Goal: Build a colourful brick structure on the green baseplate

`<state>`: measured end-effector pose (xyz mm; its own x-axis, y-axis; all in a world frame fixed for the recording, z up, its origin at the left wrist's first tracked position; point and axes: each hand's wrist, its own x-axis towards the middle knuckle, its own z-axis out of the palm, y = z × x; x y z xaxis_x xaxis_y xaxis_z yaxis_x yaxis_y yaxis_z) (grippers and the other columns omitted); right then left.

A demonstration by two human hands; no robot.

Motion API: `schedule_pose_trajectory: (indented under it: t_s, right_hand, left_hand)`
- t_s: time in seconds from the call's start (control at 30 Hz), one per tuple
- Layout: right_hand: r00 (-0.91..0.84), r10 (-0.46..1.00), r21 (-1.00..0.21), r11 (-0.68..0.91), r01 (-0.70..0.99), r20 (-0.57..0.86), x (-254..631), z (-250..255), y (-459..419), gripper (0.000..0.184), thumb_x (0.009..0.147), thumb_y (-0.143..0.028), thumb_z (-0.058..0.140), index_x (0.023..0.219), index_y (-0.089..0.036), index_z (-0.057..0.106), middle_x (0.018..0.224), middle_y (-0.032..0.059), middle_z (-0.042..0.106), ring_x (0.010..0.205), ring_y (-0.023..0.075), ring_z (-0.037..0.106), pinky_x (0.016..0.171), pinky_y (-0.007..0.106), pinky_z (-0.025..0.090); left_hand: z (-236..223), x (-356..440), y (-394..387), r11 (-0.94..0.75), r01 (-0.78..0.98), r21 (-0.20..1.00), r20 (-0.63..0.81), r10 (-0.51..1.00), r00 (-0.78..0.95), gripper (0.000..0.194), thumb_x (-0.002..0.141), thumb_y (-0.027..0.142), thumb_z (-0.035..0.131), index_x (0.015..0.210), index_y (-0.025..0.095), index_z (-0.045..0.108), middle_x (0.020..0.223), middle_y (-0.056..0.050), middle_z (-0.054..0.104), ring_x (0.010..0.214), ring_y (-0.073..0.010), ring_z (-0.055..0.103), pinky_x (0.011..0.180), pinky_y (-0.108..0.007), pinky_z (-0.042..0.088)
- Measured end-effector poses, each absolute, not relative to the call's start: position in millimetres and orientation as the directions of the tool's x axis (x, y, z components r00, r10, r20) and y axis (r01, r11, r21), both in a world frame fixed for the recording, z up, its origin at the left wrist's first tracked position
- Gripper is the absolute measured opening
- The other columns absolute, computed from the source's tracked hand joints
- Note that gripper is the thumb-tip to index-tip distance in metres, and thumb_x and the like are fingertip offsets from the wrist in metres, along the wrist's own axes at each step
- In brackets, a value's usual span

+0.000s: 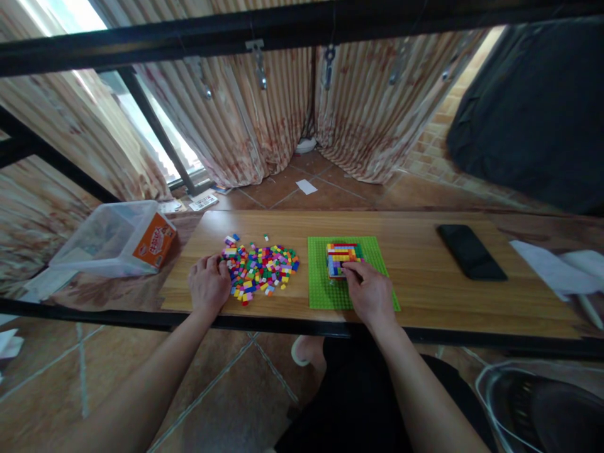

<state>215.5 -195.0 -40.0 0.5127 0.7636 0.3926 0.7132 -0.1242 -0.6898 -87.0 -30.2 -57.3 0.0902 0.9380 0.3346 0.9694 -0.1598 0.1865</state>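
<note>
My left hand [210, 281] rests at the left edge of a loose pile of small coloured toy bricks [264, 264]. Its fingers are slightly apart and touch the outermost bricks; no brick shows in its grasp. On a green studded baseplate [321, 292] stands a small block-shaped build of stacked bricks [337, 255], with red, yellow, orange, blue and purple rows. My right hand [370, 289] reaches over the build's right front side, thumb and index finger pinched together on its top. Whatever lies between those fingertips is too small and covered to make out.
A black phone [472, 251] lies on the wooden tabletop [415, 283] at the right. To the left stands a clear plastic box [108, 242] with an orange label. A dark bar [292, 323] runs along the front edge, and another dark bar [292, 34] crosses overhead.
</note>
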Motion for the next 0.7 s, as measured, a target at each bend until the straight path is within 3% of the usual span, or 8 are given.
schedule_pose_trajectory:
  t_s: [0.37,0.7]
  right_hand:
    - [0.666,0.707,-0.862,-0.161,0.480,0.239,212.9,-41.4,-190.8,0.023,0.081,-0.039,0.062,0.086,-0.019,0.073,0.086,0.0096,0.078,0.076,0.0234,0.072,0.074,0.037,0.054]
    - [0.724,0.666,-0.914,-0.159,0.374,0.181,213.4,-45.7,-187.4,0.024,0.077,-0.038,0.068,0.089,-0.018,0.070,0.084,0.0115,0.078,0.073,0.0237,0.073,0.071,0.037,0.056]
  left_hand:
    - [-57.6,-86.9,-31.4,-0.166,0.969,0.182,0.337,0.936,0.097,0.044,0.096,0.035,0.034,0.117,0.014,0.066,0.121,-0.017,0.066,0.116,-0.0323,0.056,0.104,-0.046,0.041]
    - [-60.3,-86.8,-31.8,-0.162,0.967,0.198,0.342,0.936,0.087,0.042,0.096,0.035,0.036,0.117,0.014,0.066,0.122,-0.016,0.066,0.115,-0.0320,0.056,0.102,-0.046,0.041]
